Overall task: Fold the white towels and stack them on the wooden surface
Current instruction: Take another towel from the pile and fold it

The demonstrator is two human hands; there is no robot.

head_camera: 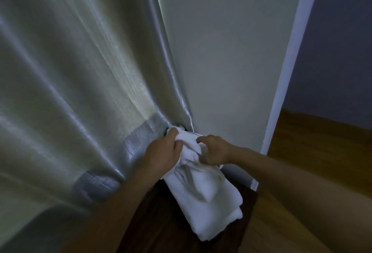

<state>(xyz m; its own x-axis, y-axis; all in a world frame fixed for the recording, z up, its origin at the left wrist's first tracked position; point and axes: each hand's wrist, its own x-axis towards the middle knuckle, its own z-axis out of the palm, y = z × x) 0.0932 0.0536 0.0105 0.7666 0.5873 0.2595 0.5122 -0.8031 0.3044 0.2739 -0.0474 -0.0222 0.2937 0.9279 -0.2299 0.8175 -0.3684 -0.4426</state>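
Observation:
A white towel [203,194] hangs bunched and crumpled from both of my hands, its lower end resting on a dark wooden surface [161,222]. My left hand [161,152] grips the towel's upper left part, fingers closed around the cloth. My right hand [213,150] clutches the upper right part close beside it. The towel's top pokes out between the two hands near the curtain's edge. I see only this one towel.
A pale, shiny curtain [70,71] with a grey band low down fills the left. A white wall panel [221,51] stands straight ahead, with a white corner trim [285,71]. Light wooden floor [312,152] lies to the right.

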